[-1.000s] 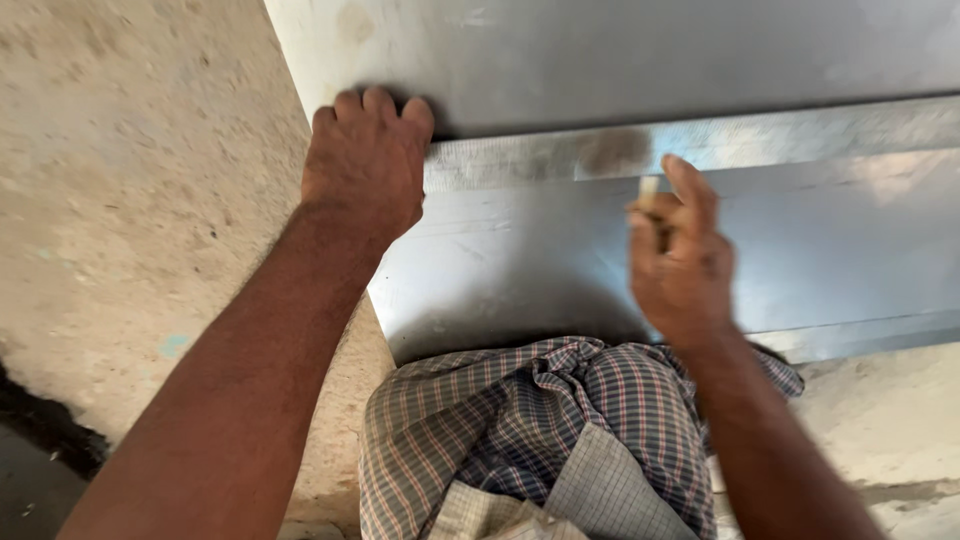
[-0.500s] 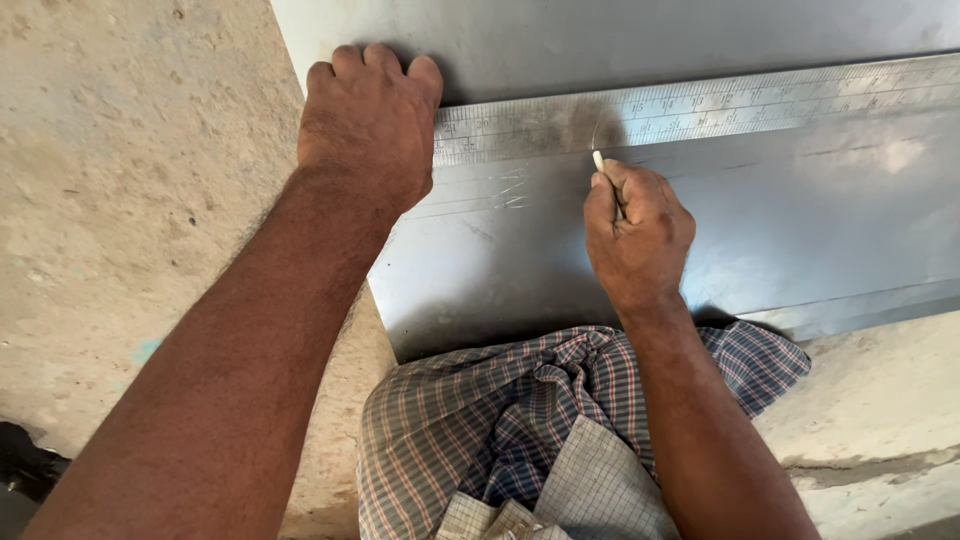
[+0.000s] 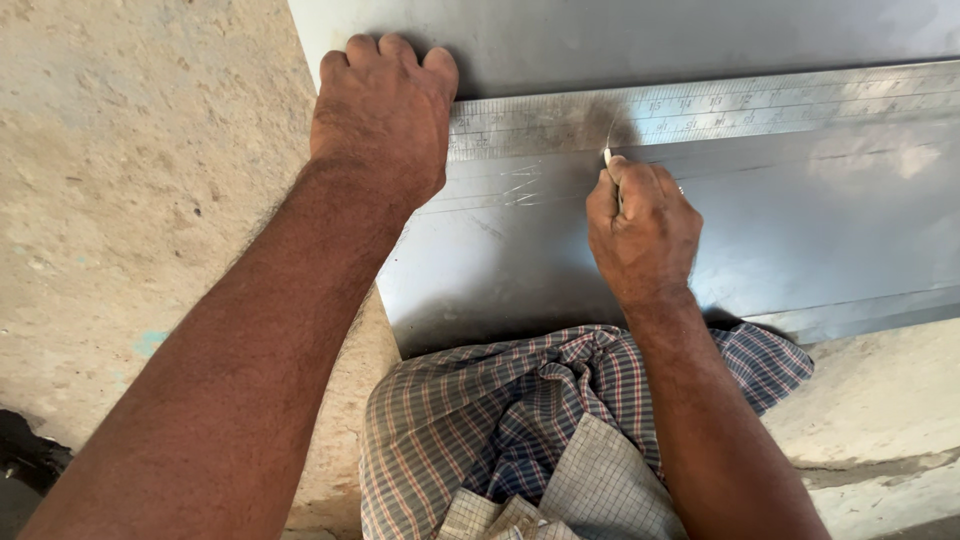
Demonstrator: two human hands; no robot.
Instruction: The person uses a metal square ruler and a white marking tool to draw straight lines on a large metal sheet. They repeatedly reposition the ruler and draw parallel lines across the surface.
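left hand [image 3: 385, 115] pressed flat, fingers curled, on the near end of a long metal ruler [image 3: 720, 108] lying across a grey metal sheet [image 3: 560, 260], pinning it in place. right hand [image 3: 640, 225] was clenched around a small pale marking tool [image 3: 607, 156], its tip touching the sheet right at the ruler's lower edge. step looked like scoring a line along the ruler; a steady pull along that edge seemed called for. sheet lay on a concrete floor [image 3: 130, 170], checked cloth [image 3: 520, 430] over the knee below. no packages, labels or signs visible.
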